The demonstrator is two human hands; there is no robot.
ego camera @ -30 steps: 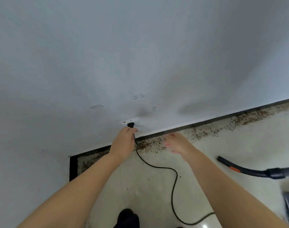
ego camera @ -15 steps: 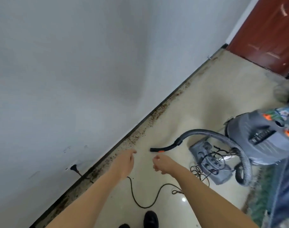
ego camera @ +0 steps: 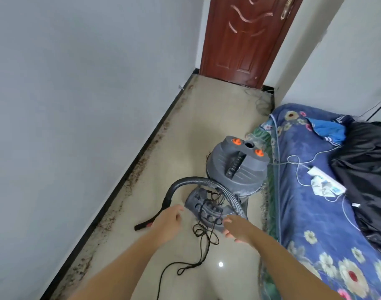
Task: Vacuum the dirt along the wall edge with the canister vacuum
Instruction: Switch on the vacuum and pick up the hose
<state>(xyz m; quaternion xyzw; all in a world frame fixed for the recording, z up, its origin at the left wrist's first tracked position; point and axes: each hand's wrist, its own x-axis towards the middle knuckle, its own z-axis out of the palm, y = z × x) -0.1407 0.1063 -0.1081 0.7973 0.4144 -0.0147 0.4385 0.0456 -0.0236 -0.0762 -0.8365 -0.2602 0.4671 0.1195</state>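
A: What are the hands doing?

B: Both reach forward at the lower middle of the frame; the left hand (ego camera: 167, 224) has loosely bent fingers and holds nothing, hovering over the black nozzle (ego camera: 143, 225); whether it touches the nozzle I cannot tell, the view is soft there; the right hand (ego camera: 239, 231) is spread and relaxed, just before the vacuum's grey foot (ego camera: 203, 206).

A: And the vacuum itself?

B: The grey canister vacuum (ego camera: 237, 167) stands at the centre of the frame, two orange knobs on top; its ribbed hose (ego camera: 207, 184) arches over to the left and down to the nozzle on the floor (ego camera: 217, 118); a black cord (ego camera: 198, 239) lies tangled between the hands.

A: The dirt?

B: A brown band of dirt (ego camera: 139, 167) runs along the black skirting of the wall (ego camera: 77, 105) at the left; a red-brown door (ego camera: 243, 37) stands at the top; a blue flowered bed (ego camera: 311, 208) fills the right, just beside the canister.
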